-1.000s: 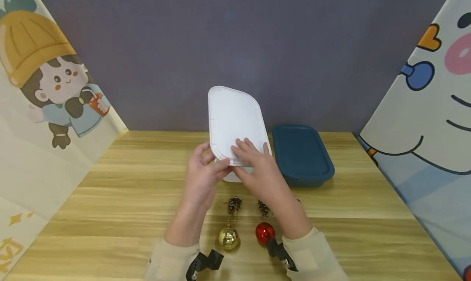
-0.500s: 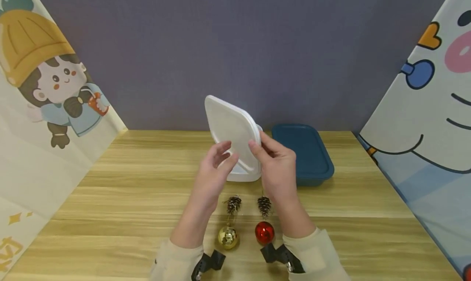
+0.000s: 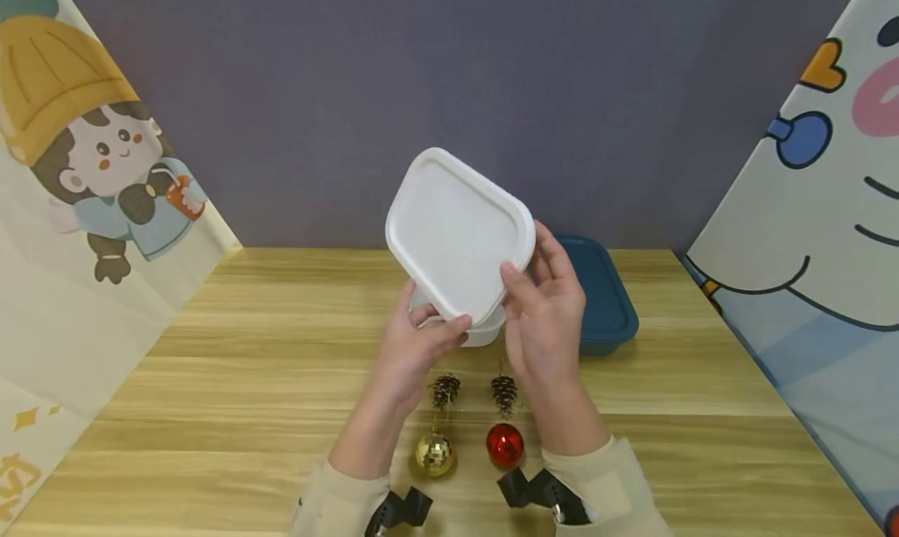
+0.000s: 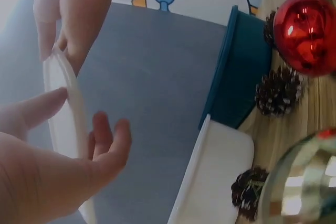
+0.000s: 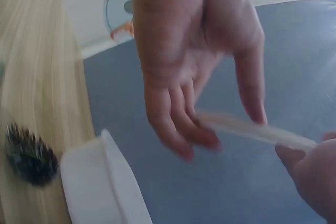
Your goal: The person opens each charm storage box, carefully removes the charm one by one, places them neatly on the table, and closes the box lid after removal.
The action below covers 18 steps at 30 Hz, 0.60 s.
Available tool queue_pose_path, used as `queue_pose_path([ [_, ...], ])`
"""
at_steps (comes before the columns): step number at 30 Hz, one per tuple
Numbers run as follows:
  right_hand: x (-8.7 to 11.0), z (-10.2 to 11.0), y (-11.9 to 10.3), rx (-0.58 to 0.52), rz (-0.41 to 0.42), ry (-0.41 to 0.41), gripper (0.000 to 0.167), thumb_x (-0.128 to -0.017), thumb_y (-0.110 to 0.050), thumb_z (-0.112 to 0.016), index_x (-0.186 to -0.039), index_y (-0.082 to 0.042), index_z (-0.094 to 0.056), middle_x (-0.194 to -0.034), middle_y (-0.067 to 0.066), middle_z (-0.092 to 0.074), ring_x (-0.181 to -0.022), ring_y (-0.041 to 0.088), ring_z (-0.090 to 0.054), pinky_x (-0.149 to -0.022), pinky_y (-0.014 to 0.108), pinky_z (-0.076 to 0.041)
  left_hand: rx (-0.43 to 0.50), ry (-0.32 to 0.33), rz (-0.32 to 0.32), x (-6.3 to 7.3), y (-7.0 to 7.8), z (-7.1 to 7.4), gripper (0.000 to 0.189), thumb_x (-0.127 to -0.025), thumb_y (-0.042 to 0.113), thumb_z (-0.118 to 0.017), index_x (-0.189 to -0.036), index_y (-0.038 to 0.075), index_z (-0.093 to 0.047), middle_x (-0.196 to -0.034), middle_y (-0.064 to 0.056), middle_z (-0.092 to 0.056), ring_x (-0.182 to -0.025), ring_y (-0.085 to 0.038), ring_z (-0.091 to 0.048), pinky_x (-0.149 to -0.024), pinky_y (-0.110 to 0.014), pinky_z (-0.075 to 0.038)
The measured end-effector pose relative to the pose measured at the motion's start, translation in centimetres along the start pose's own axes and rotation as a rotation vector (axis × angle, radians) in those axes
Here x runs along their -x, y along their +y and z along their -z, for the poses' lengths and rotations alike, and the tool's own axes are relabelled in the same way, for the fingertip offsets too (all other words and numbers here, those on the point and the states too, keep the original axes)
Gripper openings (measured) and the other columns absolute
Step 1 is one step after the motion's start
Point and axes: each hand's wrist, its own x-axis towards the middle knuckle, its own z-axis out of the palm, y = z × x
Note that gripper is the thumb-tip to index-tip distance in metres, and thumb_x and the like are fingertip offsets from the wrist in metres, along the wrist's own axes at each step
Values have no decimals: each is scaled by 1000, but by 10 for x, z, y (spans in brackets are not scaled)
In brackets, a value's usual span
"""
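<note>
A white rounded lid [image 3: 460, 232] is held tilted up, its rimmed, recessed face towards me. My left hand [image 3: 414, 346] pinches its lower corner, thumb in front and fingers behind. At the lid's right edge, my right hand [image 3: 551, 318] grips with the thumb on the face and the other fingers behind. Below the lid stands a white container [image 3: 485, 336], mostly hidden in the head view; its side wall [image 4: 218, 166] shows in the left wrist view. In the right wrist view, the left hand [image 5: 178, 61] reaches the lid's thin edge [image 5: 257, 129].
A dark blue lidded box [image 3: 607, 303] stands right of the white container. Nearer me on the wooden table [image 3: 246, 396] lie two pinecones [image 3: 445, 391], a gold bauble [image 3: 435, 453] and a red bauble [image 3: 505, 446]. A grey panel [image 3: 421, 69] rises behind.
The lid has turned from its smooth face, through a steep slant, to its rimmed face. My right hand has moved up and right with its edge; the left has come onto the lower corner.
</note>
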Motion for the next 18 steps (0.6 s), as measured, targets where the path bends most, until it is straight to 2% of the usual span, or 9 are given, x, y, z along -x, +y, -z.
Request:
queue_pose_path([
  [3, -5, 6, -3, 230, -34, -20, 77, -98, 14, -62, -166, -14, -36, -154, 15, -55, -138, 28, -60, -98, 26, -61, -42, 47, -43, -3, 6, 7, 108, -86, -7, -79, -171, 23, -20, -139, -10, -62, -101, -17, -70, -91, -31, -62],
  [5, -9, 13, -6, 437, -74, -48, 82, -98, 7, -65, -169, -17, -30, -160, 14, -51, -143, 27, -57, -102, 31, -61, -119, 57, -71, -8, 11, 13, 105, -85, -8, -79, -170, 22, -25, -148, -9, -56, -107, -20, -69, -92, -30, -61],
  [9, -18, 27, -6, 787, -147, -142, 84, -98, -11, -73, -169, -15, -29, -165, 11, -46, -149, 25, -51, -115, 46, -53, -332, 53, -112, -21, 20, 26, 96, -86, -3, -81, -167, 20, -35, -153, -8, -54, -123, -28, -62, -101, -42, -58],
  [10, -20, 30, -6, 848, -161, -168, 83, -98, -16, -75, -169, -15, -30, -163, 12, -47, -148, 27, -52, -115, 50, -53, -381, 42, -115, -24, 21, 30, 93, -86, -1, -81, -166, 20, -37, -152, -8, -55, -126, -29, -60, -105, -46, -56],
  [13, -24, 36, -2, 992, -191, -246, 84, -97, -26, -79, -167, -13, -33, -153, 16, -48, -140, 33, -54, -113, 50, -54, -486, -7, -111, -35, 22, 40, 94, -85, 7, -86, -165, 22, -38, -151, -8, -57, -137, -31, -54, -113, -55, -50],
  [14, -24, 37, -1, 1041, -200, -267, 85, -97, -30, -80, -166, -13, -34, -150, 16, -48, -136, 34, -55, -112, 51, -55, -508, -30, -108, -39, 22, 44, 96, -84, 9, -87, -165, 23, -38, -152, -7, -56, -141, -31, -52, -117, -57, -47],
  [18, -25, 42, 7, 1183, -220, -338, 89, -95, -40, -81, -164, -8, -35, -154, 19, -51, -141, 40, -54, -110, 57, -53, -541, -146, -115, -55, 15, 53, 107, -78, 11, -93, -166, 21, -33, -156, -7, -52, -145, -31, -51, -124, -58, -39],
])
